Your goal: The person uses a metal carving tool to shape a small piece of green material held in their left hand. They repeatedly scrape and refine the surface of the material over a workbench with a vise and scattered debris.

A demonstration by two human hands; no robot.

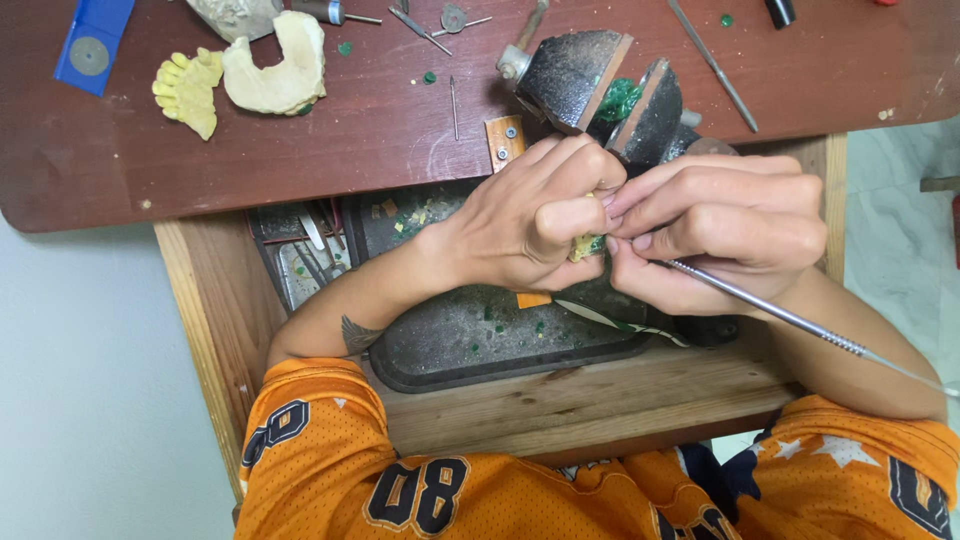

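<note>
Your left hand [525, 215] is curling its fingers tight around a small yellowish piece [583, 247] with green on it, over the dark tray [470, 340] in the open drawer; your right hand [720, 225] is pinching a thin metal tool [770, 310], its tip touching that piece; pale plaster casts [270, 65] are lying on the tabletop [300, 150] well apart.

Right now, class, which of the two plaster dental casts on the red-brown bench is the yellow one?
The smaller yellow cast, at the far left, showing a row of teeth. The larger cream-white cast lies just right of it.
</note>
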